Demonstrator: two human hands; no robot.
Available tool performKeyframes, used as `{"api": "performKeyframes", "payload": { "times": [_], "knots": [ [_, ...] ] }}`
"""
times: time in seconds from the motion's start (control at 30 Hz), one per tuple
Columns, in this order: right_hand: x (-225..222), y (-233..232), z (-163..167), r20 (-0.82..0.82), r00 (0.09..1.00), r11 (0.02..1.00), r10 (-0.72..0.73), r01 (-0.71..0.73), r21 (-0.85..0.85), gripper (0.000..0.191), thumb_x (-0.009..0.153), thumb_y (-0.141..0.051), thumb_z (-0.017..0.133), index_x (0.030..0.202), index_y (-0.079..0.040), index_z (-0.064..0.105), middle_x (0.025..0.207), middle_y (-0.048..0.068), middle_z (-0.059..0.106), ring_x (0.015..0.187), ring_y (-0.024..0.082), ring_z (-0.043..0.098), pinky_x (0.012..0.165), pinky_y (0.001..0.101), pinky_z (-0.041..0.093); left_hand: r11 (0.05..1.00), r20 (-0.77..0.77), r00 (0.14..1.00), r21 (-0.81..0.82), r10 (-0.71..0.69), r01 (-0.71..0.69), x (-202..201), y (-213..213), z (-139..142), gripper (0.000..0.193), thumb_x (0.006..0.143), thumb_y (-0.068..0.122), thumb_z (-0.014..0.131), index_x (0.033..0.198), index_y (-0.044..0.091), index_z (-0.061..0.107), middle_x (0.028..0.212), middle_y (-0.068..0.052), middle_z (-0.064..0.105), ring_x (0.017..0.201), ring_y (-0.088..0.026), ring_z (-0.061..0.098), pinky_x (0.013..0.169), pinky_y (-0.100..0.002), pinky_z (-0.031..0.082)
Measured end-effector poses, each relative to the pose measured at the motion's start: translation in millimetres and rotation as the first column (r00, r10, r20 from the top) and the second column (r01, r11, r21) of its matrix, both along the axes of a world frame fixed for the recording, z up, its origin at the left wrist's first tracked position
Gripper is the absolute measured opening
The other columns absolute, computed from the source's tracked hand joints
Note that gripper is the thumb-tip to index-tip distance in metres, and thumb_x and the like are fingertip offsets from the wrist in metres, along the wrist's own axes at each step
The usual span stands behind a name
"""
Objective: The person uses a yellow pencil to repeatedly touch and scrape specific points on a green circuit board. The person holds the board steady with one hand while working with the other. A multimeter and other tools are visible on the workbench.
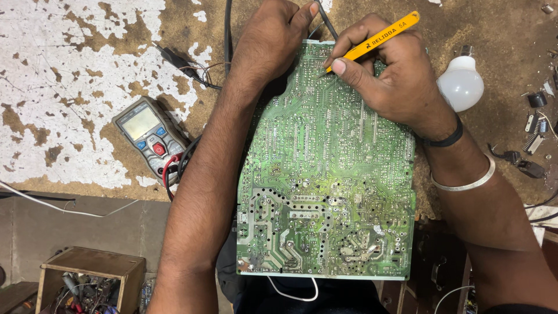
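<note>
Near the top of the frame, his right hand [389, 75] pinches a yellow tool [375, 40], tip on the green circuit board [325, 174], while his left hand [270, 40] grips the board's upper edge; the work is probing solder points, calling for a steady tip.

The worktop [70, 75] is brown board with its white coating flaking off in patches. On it lie a grey multimeter [150, 137] with red and black leads, a white light bulb [460, 84], small loose electronic parts [532, 136] at the right edge, and the green circuit board [325, 186].
</note>
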State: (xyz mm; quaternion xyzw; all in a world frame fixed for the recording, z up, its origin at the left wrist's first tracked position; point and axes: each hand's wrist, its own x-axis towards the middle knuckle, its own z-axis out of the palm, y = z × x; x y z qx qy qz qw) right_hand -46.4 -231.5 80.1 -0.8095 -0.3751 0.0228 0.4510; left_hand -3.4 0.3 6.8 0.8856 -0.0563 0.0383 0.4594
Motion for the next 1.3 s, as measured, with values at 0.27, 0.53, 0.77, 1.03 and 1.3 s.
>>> {"api": "performKeyframes", "payload": {
  "times": [0.27,0.53,0.77,1.03,1.3],
  "knots": [
    [0.7,-0.2,-1.7,0.033,0.999,1.000,0.009,-0.009,-0.003,0.014,0.111,-0.012,0.076,0.111,0.001,0.069,0.102,0.005,0.069,0.079,0.006,0.064,0.068,0.0205,0.050,1.000,-0.025,1.000,0.022,0.009,-0.009,0.8,0.1,0.4,0.053,0.104,0.048,0.057,0.078,0.006,0.073,0.060,-0.011,0.065,0.060,-0.023,0.070,0.058,-0.043,0.056],
    [1.2,-1.2,-3.4,0.047,0.999,1.000,0.011,-0.010,-0.007,0.017,0.113,-0.015,0.075,0.114,0.001,0.069,0.100,0.005,0.069,0.080,0.008,0.065,0.069,0.0211,0.051,1.000,-0.010,1.000,0.018,0.002,-0.002,0.9,0.3,-4.2,0.051,0.105,0.048,0.056,0.081,0.006,0.073,0.060,-0.010,0.065,0.060,-0.021,0.071,0.058,-0.043,0.056],
    [1.1,-0.7,-2.1,-0.003,1.000,1.000,-0.002,0.002,0.016,0.020,0.115,-0.018,0.073,0.116,0.001,0.066,0.103,0.005,0.071,0.085,0.008,0.066,0.074,0.0210,0.052,1.000,-0.001,1.000,0.022,-0.008,0.008,2.3,0.7,-5.3,0.052,0.105,0.048,0.056,0.081,0.006,0.073,0.060,-0.010,0.064,0.059,-0.021,0.070,0.059,-0.042,0.056],
    [-1.9,4.6,5.6,-0.067,0.997,0.997,-0.029,0.034,0.064,0.022,0.113,-0.022,0.069,0.114,-0.001,0.063,0.104,0.002,0.068,0.091,0.007,0.064,0.078,0.0214,0.051,1.000,-0.004,1.000,0.017,-0.012,0.012,1.7,0.6,-4.8,0.050,0.105,0.048,0.055,0.084,0.006,0.075,0.061,-0.009,0.066,0.060,-0.020,0.071,0.058,-0.041,0.056],
    [1.7,1.5,1.9,-0.031,1.000,1.000,0.006,-0.006,0.014,0.021,0.116,-0.020,0.070,0.114,0.000,0.065,0.106,0.004,0.065,0.091,0.008,0.063,0.077,0.0219,0.050,1.000,-0.002,1.000,-0.005,-0.013,0.013,0.7,1.2,-2.6,0.049,0.105,0.046,0.056,0.084,0.007,0.075,0.062,-0.009,0.067,0.061,-0.020,0.071,0.059,-0.041,0.057]
  ]
}}
